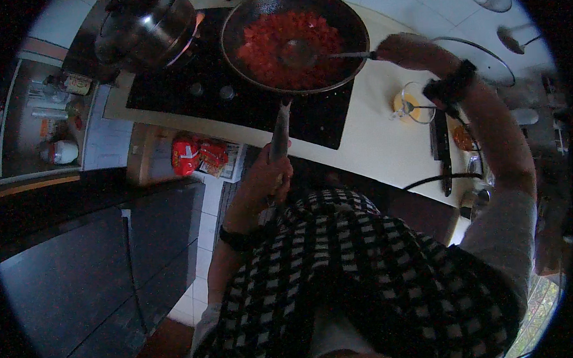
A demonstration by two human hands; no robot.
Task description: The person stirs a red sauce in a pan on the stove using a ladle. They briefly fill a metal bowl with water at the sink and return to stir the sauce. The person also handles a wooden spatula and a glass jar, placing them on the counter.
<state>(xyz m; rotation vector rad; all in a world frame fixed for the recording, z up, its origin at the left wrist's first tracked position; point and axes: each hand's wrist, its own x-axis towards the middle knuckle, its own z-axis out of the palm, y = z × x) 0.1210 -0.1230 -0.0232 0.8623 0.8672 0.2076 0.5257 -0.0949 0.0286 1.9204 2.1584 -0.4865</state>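
Note:
A frying pan (361, 65) with red chopped food (266, 45) in it sits over the black cooktop (177, 90). My left hand (272, 175) is closed around the pan's handle (280, 131), below the pan. From the right, my right hand (398, 51) grips the handle of a ladle or similar utensil (346, 55), whose rounded head (298, 52) rests in the red food. Part of that head is hard to make out in the dim light. Right of the cooktop, a glass cup (406, 104) holds yellow liquid and a spoon.
A metal pot (148, 29) stands on the left burner, with flame visible beside it. A knife (446, 172) lies on the counter (371, 151) at right. A glass lid (499, 59) and another ladle (513, 39) are at the upper right. Red packages (185, 155) sit in the compartment below.

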